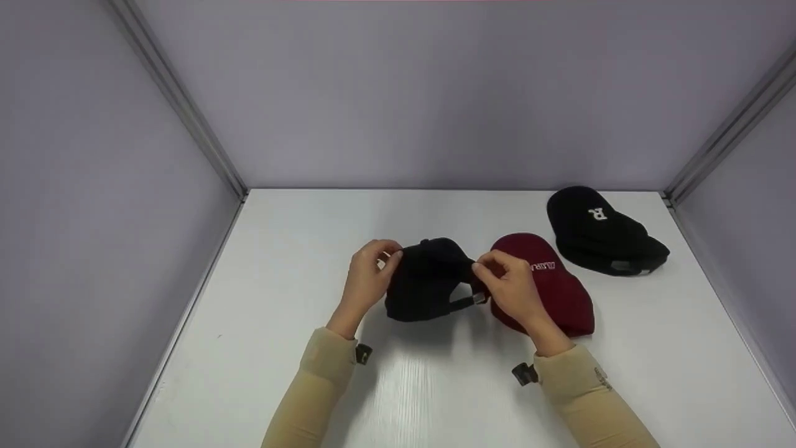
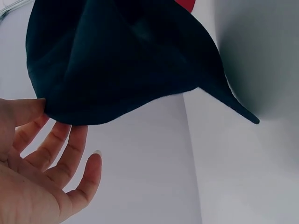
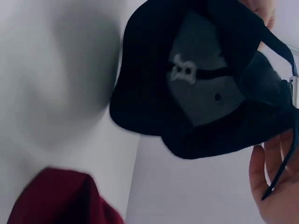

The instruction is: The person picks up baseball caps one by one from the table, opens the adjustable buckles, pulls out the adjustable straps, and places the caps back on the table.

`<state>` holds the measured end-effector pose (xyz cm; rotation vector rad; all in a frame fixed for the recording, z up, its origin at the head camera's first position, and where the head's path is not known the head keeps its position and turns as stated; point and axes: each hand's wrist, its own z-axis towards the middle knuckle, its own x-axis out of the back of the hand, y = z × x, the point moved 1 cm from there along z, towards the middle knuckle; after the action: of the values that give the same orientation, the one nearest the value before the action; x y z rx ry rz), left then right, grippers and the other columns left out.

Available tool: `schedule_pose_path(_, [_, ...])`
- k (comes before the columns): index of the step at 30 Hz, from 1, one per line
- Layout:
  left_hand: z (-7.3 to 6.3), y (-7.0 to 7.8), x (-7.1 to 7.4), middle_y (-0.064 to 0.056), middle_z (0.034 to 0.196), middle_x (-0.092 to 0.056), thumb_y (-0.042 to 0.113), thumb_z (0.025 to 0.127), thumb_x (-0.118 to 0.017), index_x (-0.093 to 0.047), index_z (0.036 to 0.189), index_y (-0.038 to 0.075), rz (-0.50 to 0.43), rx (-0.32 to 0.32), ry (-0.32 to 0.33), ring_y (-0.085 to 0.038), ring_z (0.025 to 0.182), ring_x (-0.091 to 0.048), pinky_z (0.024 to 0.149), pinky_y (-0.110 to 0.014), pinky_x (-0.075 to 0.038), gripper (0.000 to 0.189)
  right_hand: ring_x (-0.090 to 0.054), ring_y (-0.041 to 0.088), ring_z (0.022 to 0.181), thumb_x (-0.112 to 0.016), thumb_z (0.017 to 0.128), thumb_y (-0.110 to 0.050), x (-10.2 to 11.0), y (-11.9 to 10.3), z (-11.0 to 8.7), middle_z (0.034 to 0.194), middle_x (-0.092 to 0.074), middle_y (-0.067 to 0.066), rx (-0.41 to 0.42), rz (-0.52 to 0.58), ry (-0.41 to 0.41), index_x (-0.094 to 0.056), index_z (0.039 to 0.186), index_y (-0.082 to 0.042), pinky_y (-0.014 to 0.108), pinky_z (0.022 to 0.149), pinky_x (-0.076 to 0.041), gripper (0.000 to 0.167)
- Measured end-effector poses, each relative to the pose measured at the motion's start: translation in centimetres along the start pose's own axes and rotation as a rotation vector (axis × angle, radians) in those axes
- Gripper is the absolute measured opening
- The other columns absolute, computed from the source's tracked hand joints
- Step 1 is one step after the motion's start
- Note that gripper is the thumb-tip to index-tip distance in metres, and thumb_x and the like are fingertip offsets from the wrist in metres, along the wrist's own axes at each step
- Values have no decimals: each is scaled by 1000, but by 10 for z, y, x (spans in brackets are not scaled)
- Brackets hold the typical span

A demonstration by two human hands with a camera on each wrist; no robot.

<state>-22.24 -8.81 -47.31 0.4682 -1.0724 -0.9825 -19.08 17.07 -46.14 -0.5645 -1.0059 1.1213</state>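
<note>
A dark baseball cap (image 1: 426,280) is held up between both hands above the white table. The left hand (image 1: 367,274) pinches its left edge between thumb and fingers; in the left wrist view the thumb and fingertips meet at the rim of the dark cap (image 2: 121,70). At the cap's back opening, by the strap and metal buckle, the right hand (image 1: 513,286) pinches the edge. The right wrist view looks into the cap's inside (image 3: 201,88), with pale stitching showing there. Beneath the right hand lies a dark red cap (image 1: 569,298) with white lettering, partly hidden by that hand.
A black cap (image 1: 597,230) with a white letter R lies at the table's back right, just behind the red one. The white table (image 1: 267,367) is bounded by grey-white panels (image 1: 398,93) at the back and both sides.
</note>
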Motion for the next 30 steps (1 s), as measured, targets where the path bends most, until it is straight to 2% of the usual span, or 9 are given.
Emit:
schedule_pose_path(4, [-9, 8, -3, -5, 98, -63, 14, 96, -66, -68, 104, 5, 81, -106, 133, -20, 86, -63, 74, -33, -51, 12, -54, 11, 67, -66, 89, 6, 1, -27, 4, 77, -65, 10, -104, 27, 17, -67, 84, 5, 20, 61, -43, 6])
schedule_pose_path(6, [-15, 13, -6, -6, 99, -62, 15, 95, -67, -68, 104, 5, 125, -201, 195, -21, 88, -62, 78, -33, -50, 13, -53, 11, 66, -65, 90, 6, 2, -40, 6, 77, -64, 11, -142, 38, 24, -67, 84, 6, 21, 59, -43, 7])
schedule_pose_path(8, [-23, 18, -9, -7, 100, -62, 16, 93, -69, -68, 102, 5, 155, -314, 222, -22, 89, -61, 80, -35, -49, 14, -51, 11, 64, -64, 90, 5, 3, -44, 8, 76, -63, 11, -181, 56, 36, -67, 84, 7, 21, 57, -42, 7])
schedule_pose_path(11, [-36, 22, -16, -7, 100, -62, 20, 90, -73, -69, 100, 5, 187, -455, 184, -22, 91, -60, 82, -38, -48, 18, -50, 11, 62, -64, 90, 6, 3, -48, 9, 75, -62, 12, -230, 91, 54, -67, 85, 9, 21, 55, -42, 7])
schedule_pose_path(14, [-46, 22, -23, -6, 101, -62, 28, 88, -76, -70, 100, 7, 232, -538, 114, -21, 92, -59, 82, -38, -46, 24, -50, 11, 62, -64, 90, 5, 2, -48, 11, 75, -62, 10, -260, 115, 72, -67, 84, 9, 21, 53, -42, 8])
schedule_pose_path(17, [-52, 21, -29, -4, 101, -62, 34, 87, -76, -70, 102, 8, 284, -570, 70, -21, 92, -59, 83, -38, -46, 30, -51, 11, 63, -64, 90, 4, 1, -47, 12, 74, -61, 8, -276, 124, 88, -67, 84, 9, 21, 52, -42, 9])
schedule_pose_path(21, [-53, 20, -34, -4, 102, -64, 34, 88, -76, -70, 102, 9, 330, -581, 53, -21, 93, -60, 85, -40, -46, 29, -52, 11, 65, -64, 90, 4, 0, -46, 12, 75, -61, 8, -295, 146, 97, -67, 83, 10, 21, 54, -44, 9])
schedule_pose_path(26, [-52, 20, -36, -4, 97, -65, 21, 83, -81, -71, 97, 9, 346, -583, 91, -20, 89, -62, 86, -41, -47, 20, -54, 12, 69, -65, 90, 4, 1, -43, 12, 77, -63, 8, -302, 170, 82, -67, 85, 11, 23, 60, -46, 10])
schedule_pose_path(30, [-49, 22, -36, -4, 92, -66, 13, 82, -81, -71, 94, 8, 326, -577, 143, -19, 84, -63, 82, -40, -49, 16, -54, 12, 68, -65, 91, 4, 2, -38, 10, 78, -64, 9, -280, 193, 60, -68, 85, 11, 23, 59, -44, 9])
